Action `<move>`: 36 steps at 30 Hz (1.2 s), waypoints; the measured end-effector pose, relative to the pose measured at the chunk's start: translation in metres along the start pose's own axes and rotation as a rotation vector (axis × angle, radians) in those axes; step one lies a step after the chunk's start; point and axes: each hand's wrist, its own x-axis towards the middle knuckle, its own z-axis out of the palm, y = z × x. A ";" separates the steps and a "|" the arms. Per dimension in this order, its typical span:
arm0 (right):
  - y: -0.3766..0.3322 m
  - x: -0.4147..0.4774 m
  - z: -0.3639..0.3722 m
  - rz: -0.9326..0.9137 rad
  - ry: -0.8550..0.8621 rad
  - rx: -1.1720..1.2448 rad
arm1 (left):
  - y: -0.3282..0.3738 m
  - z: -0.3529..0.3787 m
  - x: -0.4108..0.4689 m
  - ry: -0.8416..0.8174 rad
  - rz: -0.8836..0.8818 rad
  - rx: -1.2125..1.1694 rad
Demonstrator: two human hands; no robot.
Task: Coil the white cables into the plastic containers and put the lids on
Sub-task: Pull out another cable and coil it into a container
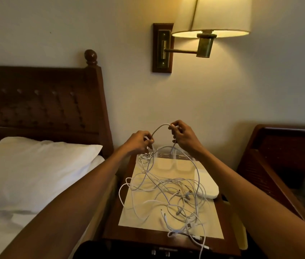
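Observation:
A tangle of several white cables [174, 191] lies spread over a pale mat on the nightstand [228, 238]. Both my hands are raised above its far end and hold one white cable [160, 127] that arches between them. My left hand [139, 142] pinches one side of the arch, my right hand [182, 135] the other, and the strand hangs down into the pile. Clear plastic containers [172, 157] stand at the back of the nightstand under my hands, partly hidden. One small coil [145, 157] sits at the back left. White lids [174, 166] lie just in front of the containers.
A white rounded flat object [207, 186] lies at the right of the mat. The bed with a white pillow [35, 169] and dark headboard [41, 101] is on the left. A lit wall lamp [211, 19] hangs above. Another dark wooden piece [279, 165] stands at the right.

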 end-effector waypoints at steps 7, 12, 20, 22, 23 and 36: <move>0.017 0.002 -0.007 0.061 -0.092 -0.047 | 0.038 -0.016 0.024 0.292 0.101 -0.307; 0.018 0.002 -0.007 0.008 -0.092 -0.171 | 0.066 -0.023 0.034 0.391 0.307 -0.148; -0.005 0.009 -0.023 0.004 0.054 0.183 | 0.077 -0.037 0.043 0.390 0.300 0.010; -0.004 0.009 -0.023 -0.001 0.046 0.092 | 0.077 -0.036 0.044 0.358 0.249 -0.045; -0.003 0.009 -0.022 -0.007 0.037 0.021 | 0.077 -0.035 0.043 0.349 0.226 -0.062; -0.016 0.033 -0.045 -0.045 0.148 -0.083 | 0.082 -0.063 0.044 0.449 0.210 0.216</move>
